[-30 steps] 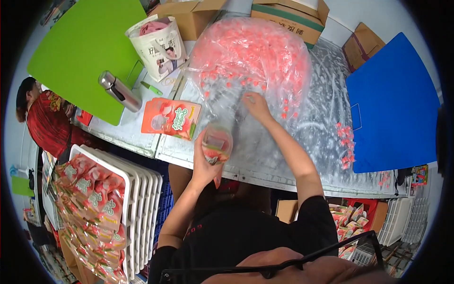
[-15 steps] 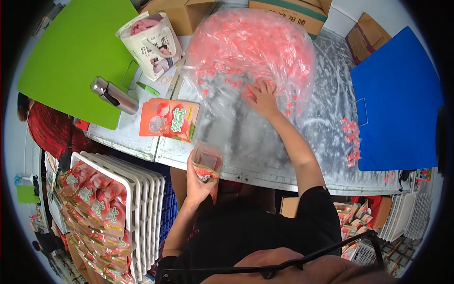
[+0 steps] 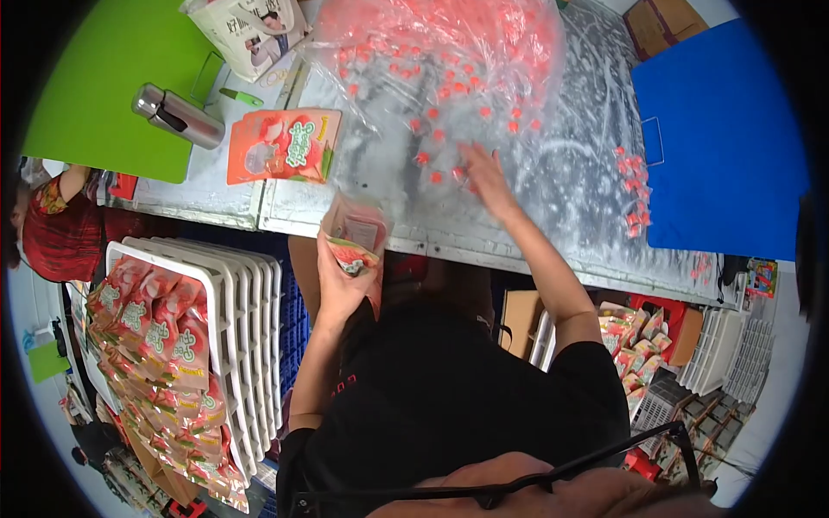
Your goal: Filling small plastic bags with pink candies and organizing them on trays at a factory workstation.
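Note:
My left hand [image 3: 344, 289] is closed around a pink and red pouch [image 3: 356, 226] with its mouth gaping upward, just off the table's near edge. Over the metal table, my right hand [image 3: 490, 183] is slightly blurred, its fingers stretched out and apart. Small red wrapped candies [image 3: 422, 158] lie beside its fingertips, and the fingers partly hide one. Farther back, a large clear plastic bag [image 3: 449, 30] holds a heap of the same candies, with several scattered at its mouth. A stack of flat pouches [image 3: 285, 147] rests left of my right hand.
A steel flask [image 3: 186, 119], a green-handled knife [image 3: 242, 97] and a white carrier bag [image 3: 250, 39] sit at the left by a green board [image 3: 95, 95]. A blue board [image 3: 725, 147] stands right, candies along its edge. White trays [image 3: 229, 345] with filled pouches are stacked lower left.
My right hand has drawn back from the plastic bag toward the near edge, and several candies now lie spread across the table. The view has shifted; my left hand still holds the pouch.

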Tool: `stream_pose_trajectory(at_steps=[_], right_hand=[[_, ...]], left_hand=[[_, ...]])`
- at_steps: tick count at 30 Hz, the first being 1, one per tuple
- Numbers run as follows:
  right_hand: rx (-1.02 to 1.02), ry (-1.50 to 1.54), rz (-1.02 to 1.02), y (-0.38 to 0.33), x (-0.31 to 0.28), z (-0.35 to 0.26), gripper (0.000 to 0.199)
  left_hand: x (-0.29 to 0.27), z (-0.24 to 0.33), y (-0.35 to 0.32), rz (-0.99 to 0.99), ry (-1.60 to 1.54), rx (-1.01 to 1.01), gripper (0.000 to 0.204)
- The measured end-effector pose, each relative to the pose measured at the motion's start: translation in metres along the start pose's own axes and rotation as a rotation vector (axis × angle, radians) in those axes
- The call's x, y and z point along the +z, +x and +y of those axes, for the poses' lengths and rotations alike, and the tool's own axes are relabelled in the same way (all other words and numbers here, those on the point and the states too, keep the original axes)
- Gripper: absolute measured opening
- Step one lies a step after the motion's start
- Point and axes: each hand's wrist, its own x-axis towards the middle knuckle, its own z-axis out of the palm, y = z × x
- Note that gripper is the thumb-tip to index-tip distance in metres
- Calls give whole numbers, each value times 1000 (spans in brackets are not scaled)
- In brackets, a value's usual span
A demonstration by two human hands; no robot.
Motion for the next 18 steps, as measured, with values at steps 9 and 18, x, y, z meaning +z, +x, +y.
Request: stream_pose_trajectory(at_steps=[9,18], right_hand=[[-99,142,124,1,7,-2,43],[-116,-119,40,-27,-10,-19,58]], left_hand=[[-8,19,1,9,9,60,94],[-8,0,-3,-9,-128,-56,95]])
